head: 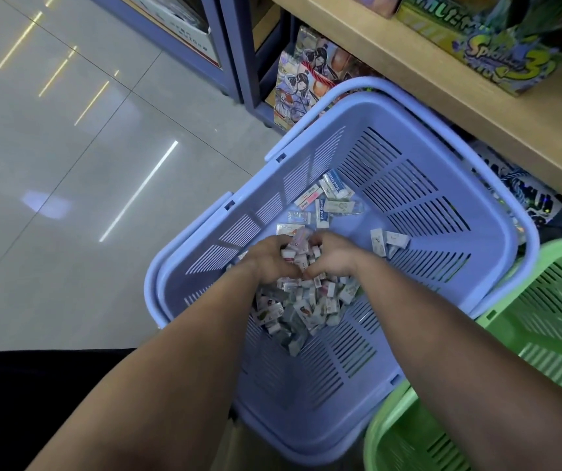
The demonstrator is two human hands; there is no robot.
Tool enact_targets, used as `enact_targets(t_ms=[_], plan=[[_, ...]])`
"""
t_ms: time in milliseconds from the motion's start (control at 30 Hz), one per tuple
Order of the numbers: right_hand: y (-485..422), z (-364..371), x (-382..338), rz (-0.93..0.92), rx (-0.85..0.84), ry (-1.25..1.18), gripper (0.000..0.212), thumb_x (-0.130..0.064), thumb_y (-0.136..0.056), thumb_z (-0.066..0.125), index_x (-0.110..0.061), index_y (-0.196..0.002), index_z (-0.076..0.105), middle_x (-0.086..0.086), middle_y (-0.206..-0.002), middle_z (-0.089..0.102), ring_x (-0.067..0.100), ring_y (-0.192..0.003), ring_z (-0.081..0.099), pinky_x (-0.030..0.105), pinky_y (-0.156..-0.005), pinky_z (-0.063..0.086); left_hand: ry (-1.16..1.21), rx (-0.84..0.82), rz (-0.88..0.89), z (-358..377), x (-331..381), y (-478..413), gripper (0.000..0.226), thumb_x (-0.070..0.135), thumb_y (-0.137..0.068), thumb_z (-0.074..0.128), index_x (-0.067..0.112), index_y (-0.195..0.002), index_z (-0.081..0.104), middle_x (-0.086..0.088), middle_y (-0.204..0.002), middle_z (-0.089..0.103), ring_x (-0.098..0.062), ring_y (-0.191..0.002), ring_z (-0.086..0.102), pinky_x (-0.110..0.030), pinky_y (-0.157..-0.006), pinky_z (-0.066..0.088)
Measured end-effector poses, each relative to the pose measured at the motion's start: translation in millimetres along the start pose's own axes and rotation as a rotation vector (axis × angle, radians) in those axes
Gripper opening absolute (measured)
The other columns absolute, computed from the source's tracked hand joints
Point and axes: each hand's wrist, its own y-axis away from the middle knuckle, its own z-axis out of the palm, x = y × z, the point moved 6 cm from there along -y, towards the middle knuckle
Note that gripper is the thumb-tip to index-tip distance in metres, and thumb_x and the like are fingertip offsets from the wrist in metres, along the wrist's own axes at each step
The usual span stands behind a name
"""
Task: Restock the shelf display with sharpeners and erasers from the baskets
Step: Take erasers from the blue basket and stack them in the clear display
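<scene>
Indoors, glossy tiled floor (69, 171), blue basket (374, 120), erasers (306, 307), wooden shelf (442, 96).

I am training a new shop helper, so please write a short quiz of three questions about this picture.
1. True or false: the blue basket is empty.
2. Multiple choice: the left hand and the right hand scoop up together: A) pens, B) packed erasers, C) books.
3. Short answer: what colour is the neighbouring basket?

Key: 1 false; 2 B; 3 green.
</scene>
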Motion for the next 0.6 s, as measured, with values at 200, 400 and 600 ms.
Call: enact_targets(t_ms=[200, 400, 600], plan=[[-2, -24, -2, -0.055, 0.134, -0.265, 0.058, -0.002, -0.075, 0.084, -0.021, -0.121, 0.054, -0.010, -0.097, 0.062, 0.005, -0.087, 0.061, 0.020, -0.067, 0.045, 0.275, 0.159, 0.062, -19, 9, 3, 0.047, 0.014, -0.083, 0.083, 0.019, -0.124, 0.062, -0.003, -0.098, 0.073, -0.013, -0.068, 0.069, -0.018, -0.050, 0.049], [-7, -27, 5, -0.041, 0.177, -0.355, 0.053, 0.000, -0.077, 0.082, -0.017, -0.122, 0.059, -0.004, -0.098, 0.065, 0.013, -0.090, 0.066, 0.030, -0.084, 0.053, 0.357, 0.154, 0.053, -15, 6, 1, 0.049, 0.011, -0.084, 0.081, 0.022, -0.127, 0.061, -0.008, -0.109, 0.074, -0.023, -0.087, 0.072, -0.031, -0.071, 0.058], [-10, -25, 7, -0.011, 0.135, -0.413, 0.042, -0.003, -0.084, 0.076, -0.019, -0.120, 0.064, -0.002, -0.102, 0.073, 0.020, -0.099, 0.069, 0.038, -0.089, 0.056, 0.352, 0.161, 0.048, -16, 7, -1, 0.057, 0.011, -0.081, 0.084, 0.022, -0.131, 0.059, -0.001, -0.113, 0.072, -0.020, -0.095, 0.071, -0.031, -0.072, 0.058]])
